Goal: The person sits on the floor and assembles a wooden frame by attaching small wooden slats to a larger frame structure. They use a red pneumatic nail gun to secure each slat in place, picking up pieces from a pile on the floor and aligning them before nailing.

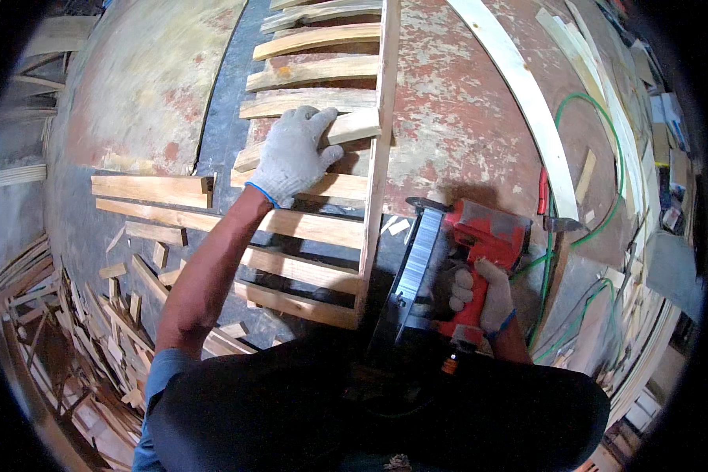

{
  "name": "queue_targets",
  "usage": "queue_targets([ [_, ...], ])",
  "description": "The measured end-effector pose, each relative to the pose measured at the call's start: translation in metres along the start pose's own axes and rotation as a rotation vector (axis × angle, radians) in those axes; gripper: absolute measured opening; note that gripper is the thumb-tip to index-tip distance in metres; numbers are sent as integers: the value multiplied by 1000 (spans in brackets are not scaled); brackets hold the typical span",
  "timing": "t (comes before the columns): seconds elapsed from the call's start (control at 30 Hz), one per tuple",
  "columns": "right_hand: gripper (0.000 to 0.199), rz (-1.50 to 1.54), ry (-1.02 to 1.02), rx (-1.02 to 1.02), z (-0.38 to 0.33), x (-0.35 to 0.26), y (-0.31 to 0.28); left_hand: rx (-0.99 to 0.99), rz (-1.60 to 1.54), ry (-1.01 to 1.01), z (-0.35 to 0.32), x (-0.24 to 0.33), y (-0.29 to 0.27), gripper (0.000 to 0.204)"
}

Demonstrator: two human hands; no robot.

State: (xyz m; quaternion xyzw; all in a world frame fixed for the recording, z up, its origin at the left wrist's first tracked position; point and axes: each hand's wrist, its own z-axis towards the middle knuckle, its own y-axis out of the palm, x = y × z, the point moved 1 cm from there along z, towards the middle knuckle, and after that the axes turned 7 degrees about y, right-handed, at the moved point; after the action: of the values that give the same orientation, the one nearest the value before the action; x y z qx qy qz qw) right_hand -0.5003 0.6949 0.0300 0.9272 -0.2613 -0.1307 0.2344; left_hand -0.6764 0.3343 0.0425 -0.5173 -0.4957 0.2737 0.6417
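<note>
Wood everywhere, pale rough-sawn stuff, mostly thin flat slats (pixel 311 228) running left to right with gaps between them and butting into one long rail (pixel 379 149) that goes up the middle of the frame. Looks like I'm mid-way through fixing slats to that rail: the lower ones sit square and even, the ones toward the top of the frame are more crooked and bowed.

My left hand (pixel 293 153), in a white knit glove with a blue cuff, is pressed flat on one slat just left of centre, fingers spread and not clenched round anything, just pinning it down against the rail. My right hand (pixel 484 297), same glove, is wrapped tight round the grip of the red nail gun (pixel 472 259) at lower right. Its long metal magazine (pixel 417 256) sits just beside the rail's lower end, not on the slat I'm holding.

My guess is the next move needs the gun's nose brought up to the joint under my left hand, with that slat kept square and fingers well off the line.

Bench (pixel 464 118) is old board with flaking reddish paint. A curved pale strip (pixel 527 102) arcs across the upper right, a green hose (pixel 606 197) loops at right, and there's a heap of offcuts (pixel 94 330) at lower left.
</note>
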Motion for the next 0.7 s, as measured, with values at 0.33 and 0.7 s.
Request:
queue_targets([
  [0.33,25,67,8,-103,2,2,-8,4,-143,146,-19,-19,1,60],
  [0.7,25,139,31,-308,15,-5,-16,-8,179,154,-6,-21,18,55],
])
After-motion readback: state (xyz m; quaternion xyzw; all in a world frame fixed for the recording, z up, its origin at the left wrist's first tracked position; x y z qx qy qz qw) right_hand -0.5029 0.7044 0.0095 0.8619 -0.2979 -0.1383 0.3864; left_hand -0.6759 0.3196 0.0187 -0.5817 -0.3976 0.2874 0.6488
